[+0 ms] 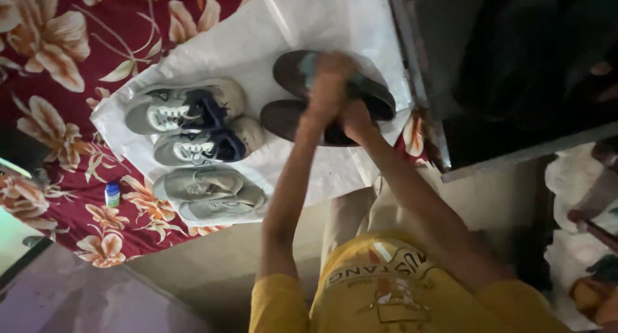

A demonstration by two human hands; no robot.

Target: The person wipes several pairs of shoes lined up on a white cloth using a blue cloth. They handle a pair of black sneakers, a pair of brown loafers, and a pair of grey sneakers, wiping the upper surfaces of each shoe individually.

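Observation:
Two dark brown shoes lie on a white sheet (pixel 302 18): the upper shoe (pixel 373 95) and the lower shoe (pixel 280 117). Both my arms reach forward to them. My left hand (pixel 329 82) is blurred and lies over the upper shoe, next to a pale blue patch (pixel 308 66) on it. Just below, my right hand (pixel 355 119) grips the same shoe where the pair meets. The fingers of both hands are hard to make out.
Left of the dark pair, on the same sheet, are two grey-and-navy sneakers (pixel 183 108) and a beige pair (pixel 209 193). A small blue-capped bottle (pixel 112 193) stands on the red floral cloth (pixel 58 43). A dark cabinet (pixel 515 69) fills the right side.

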